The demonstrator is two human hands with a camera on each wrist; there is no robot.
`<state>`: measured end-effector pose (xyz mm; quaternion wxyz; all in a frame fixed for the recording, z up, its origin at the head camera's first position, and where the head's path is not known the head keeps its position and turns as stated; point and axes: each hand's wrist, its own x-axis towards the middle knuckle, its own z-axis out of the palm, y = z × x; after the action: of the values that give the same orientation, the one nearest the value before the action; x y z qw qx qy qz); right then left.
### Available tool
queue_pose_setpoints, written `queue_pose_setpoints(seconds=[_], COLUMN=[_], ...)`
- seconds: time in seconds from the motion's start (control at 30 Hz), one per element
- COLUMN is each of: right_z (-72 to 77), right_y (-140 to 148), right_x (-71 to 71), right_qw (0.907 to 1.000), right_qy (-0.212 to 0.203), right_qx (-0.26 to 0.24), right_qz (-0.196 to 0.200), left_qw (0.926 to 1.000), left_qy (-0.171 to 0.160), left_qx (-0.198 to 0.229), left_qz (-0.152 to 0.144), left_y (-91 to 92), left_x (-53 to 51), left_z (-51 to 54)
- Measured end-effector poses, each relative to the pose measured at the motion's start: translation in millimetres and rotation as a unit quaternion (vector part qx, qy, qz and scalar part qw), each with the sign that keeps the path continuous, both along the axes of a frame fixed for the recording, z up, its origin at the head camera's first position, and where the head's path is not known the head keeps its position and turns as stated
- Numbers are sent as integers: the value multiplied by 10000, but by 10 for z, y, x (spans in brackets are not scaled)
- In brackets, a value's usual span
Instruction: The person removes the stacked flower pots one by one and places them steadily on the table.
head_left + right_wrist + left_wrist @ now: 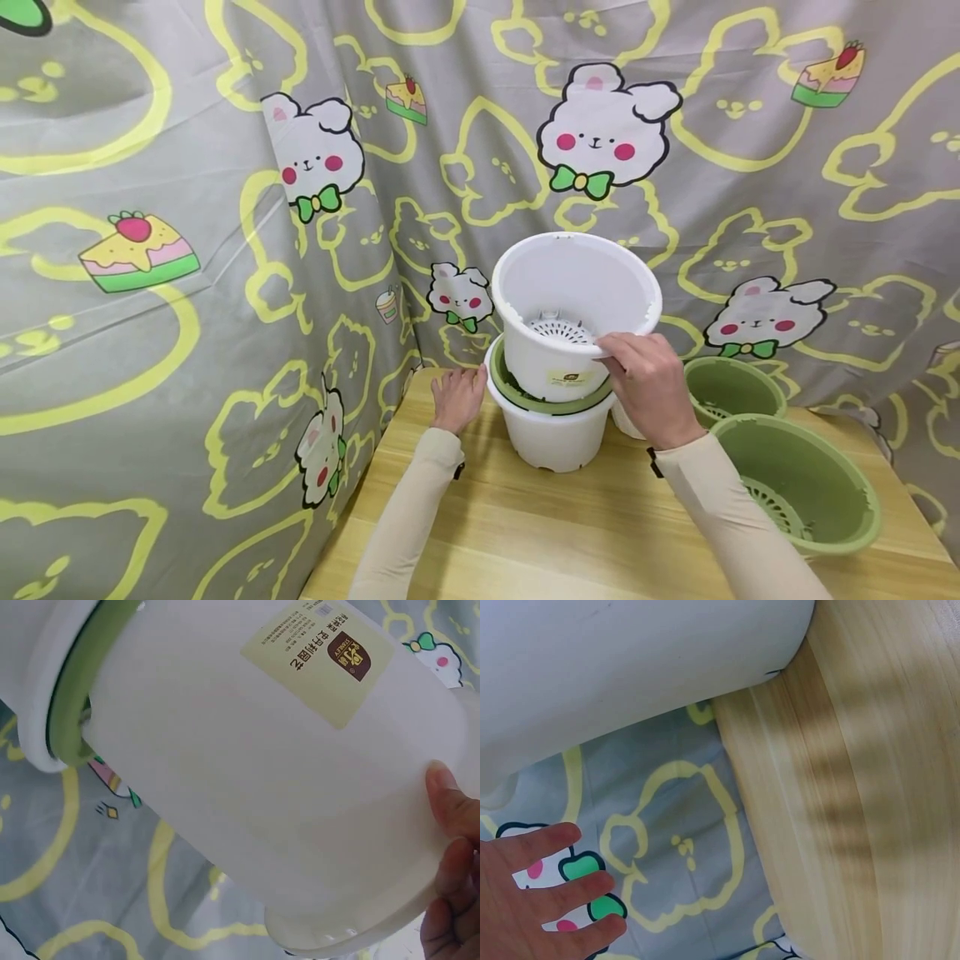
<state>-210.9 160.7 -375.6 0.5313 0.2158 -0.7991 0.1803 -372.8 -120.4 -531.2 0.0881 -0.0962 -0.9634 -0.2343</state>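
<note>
A white pot [577,287] with a slotted bottom and a label [319,660] stands tilted in a green-rimmed pot [551,407], which is nested in a lower white pot [557,442] on the wooden table. My right hand [651,387] pinches the upper white pot's rim at its near right side; in the right wrist view, thumb and fingers [455,862] lie at that rim. My left hand [457,398] is at the left side of the lower pot's rim, fingers spread. The left wrist view shows its extended fingers [562,889] below the white pot wall [645,667].
Two green pots stand at the right, one farther back [738,387] and a larger one [806,475] in front. Part of another white object [626,421] shows behind my right hand. A patterned curtain [225,250] hangs along the left and back of the table [525,533].
</note>
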Motion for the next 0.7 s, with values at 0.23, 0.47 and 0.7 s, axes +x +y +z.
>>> queue_pose_setpoints(seconds=[0.23,0.47,0.7], right_z=[140,183,120], right_y=[95,227,419], right_x=[156,369,589], right_qw=[9998,9992,9986], right_qy=[11,182,290], right_qx=[-144,-284,-362], right_qz=[-146,-226,-254], left_qw=[10000,10000,10000], left_qy=[-4,-35,-52], left_qx=[-16,0,31], left_qz=[-16,-30,-61], left_y=[8,9,3], left_x=[10,9,-5], left_z=[-10,-21,-1])
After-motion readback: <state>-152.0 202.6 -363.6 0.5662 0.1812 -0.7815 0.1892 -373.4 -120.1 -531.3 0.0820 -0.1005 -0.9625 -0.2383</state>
